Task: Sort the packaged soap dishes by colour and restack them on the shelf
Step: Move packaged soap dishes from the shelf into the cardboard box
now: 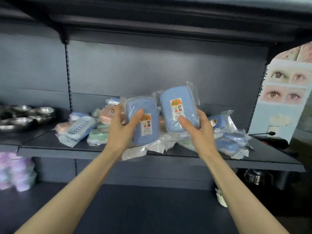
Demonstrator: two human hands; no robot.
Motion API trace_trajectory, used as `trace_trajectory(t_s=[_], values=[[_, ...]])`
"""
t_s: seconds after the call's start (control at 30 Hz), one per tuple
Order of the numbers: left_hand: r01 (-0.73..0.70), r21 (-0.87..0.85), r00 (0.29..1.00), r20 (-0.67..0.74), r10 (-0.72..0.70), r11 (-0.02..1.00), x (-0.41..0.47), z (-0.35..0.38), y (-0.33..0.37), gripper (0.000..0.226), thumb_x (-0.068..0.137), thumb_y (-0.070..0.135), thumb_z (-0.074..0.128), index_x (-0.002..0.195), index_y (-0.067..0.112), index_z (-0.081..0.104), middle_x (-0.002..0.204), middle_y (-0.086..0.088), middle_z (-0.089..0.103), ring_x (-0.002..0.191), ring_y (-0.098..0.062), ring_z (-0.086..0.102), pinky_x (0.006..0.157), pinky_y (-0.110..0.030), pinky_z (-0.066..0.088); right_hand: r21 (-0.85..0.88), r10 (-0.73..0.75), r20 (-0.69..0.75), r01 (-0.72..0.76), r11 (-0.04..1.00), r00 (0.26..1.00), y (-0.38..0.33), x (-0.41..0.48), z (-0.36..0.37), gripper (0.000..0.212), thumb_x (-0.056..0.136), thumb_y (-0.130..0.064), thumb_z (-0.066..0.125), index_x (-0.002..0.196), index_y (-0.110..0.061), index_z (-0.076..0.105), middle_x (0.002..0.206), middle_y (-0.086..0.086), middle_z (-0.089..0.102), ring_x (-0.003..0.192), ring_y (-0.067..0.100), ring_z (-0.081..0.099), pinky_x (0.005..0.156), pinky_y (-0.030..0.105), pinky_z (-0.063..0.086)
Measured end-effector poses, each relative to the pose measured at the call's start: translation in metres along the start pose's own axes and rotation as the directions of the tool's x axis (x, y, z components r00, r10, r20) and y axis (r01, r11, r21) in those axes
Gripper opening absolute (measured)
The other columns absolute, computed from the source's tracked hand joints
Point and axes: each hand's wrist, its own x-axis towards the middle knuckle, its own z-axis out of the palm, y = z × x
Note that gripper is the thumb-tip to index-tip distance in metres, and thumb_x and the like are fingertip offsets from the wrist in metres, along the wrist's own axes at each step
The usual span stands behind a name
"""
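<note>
While each of the hands, left and right, grips a plastic-wrapped blue oval soap dish above the dark shelf, stack both flat, labels aligned, probably beside the blurred blue packs at right.

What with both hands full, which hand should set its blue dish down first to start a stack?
Right, probably: the right hand holds its blue dish beside blue dishes lying rightmost on the shelf.
</note>
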Motion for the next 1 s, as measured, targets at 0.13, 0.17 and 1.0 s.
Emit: trace_trajectory(t_s=[0.13, 0.17, 1.0], values=[[0.042, 0.06, 0.999, -0.02, -0.041, 0.997, -0.051, -0.029, 0.019, 0.03, 0.092, 0.038, 0.059, 0.119, 0.027, 0.051, 0.104, 0.008, 0.07, 0.09, -0.006, 0.069, 0.066, -0.018, 0.054, 0.078, 0.064, 0.106, -0.072, 0.994, 0.992, -0.012, -0.053, 0.013, 0.037, 0.088, -0.016, 0.068, 0.121, -0.024, 0.055, 0.104, -0.014, 0.072, 0.097, 0.005, 0.068, 0.072, 0.014, 0.052], [0.048, 0.084, 0.998, -0.035, -0.045, 0.995, -0.061, -0.039, 0.023, 0.03, 0.094, 0.039, 0.056, 0.12, 0.026, 0.05, 0.104, 0.007, 0.069, 0.091, -0.006, 0.069, 0.066, -0.018, 0.054, 0.093, 0.085, 0.128, -0.098, 0.991, 0.988, -0.015, -0.064, 0.02, 0.038, 0.089, -0.015, 0.067, 0.124, -0.022, 0.054, 0.105, -0.013, 0.072, 0.098, 0.006, 0.068, 0.073, 0.015, 0.053], [0.478, 0.333, 0.856, -0.384, -0.346, 0.813, -0.22, -0.507, 0.096, 0.06, 0.074, 0.049, 0.075, 0.115, 0.011, 0.052, 0.1, 0.0, 0.063, 0.078, -0.005, 0.067, 0.054, -0.016, 0.049, 0.105, 0.45, 0.359, -0.514, 0.851, 0.818, 0.031, -0.322, 0.425, 0.055, 0.069, -0.04, 0.079, 0.117, -0.037, 0.054, 0.102, -0.019, 0.069, 0.094, 0.006, 0.068, 0.075, 0.029, 0.058]])
